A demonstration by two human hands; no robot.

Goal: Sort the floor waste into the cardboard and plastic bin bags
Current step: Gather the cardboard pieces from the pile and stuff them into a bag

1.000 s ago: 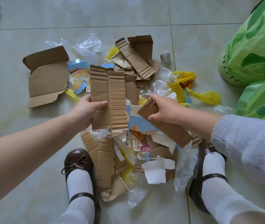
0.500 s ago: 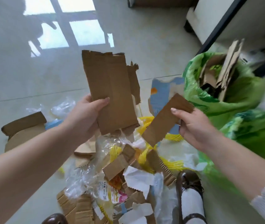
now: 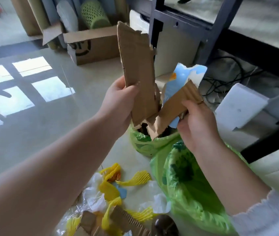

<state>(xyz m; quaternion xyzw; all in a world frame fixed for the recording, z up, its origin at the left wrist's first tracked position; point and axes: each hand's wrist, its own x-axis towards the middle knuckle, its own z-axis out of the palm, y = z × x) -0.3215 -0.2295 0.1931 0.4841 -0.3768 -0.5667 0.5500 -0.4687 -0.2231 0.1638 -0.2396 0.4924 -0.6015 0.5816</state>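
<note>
My left hand [image 3: 120, 103] grips a tall torn cardboard sheet [image 3: 138, 65], held upright. My right hand [image 3: 196, 123] holds a smaller cardboard strip [image 3: 174, 106] together with a blue and white printed piece [image 3: 183, 77]. Both bundles hang with their lower ends at the mouth of the far green bin bag [image 3: 145, 142], which holds cardboard scraps. A second green bin bag [image 3: 191, 189] lies nearer, below my right forearm. Floor waste [image 3: 111, 193] of yellow foam netting, clear plastic and cardboard scraps sits at the bottom centre.
An open cardboard box [image 3: 94, 46] with a green perforated basket [image 3: 94, 14] stands at the back. A dark metal table frame [image 3: 210, 40], cables [image 3: 227, 82] and a white foam block [image 3: 239, 106] are on the right. My brown shoe [image 3: 164, 225] is by the waste.
My view has swung up and right from the floor pile. Both hands have carried their cardboard pieces over to the far green bag's mouth.
</note>
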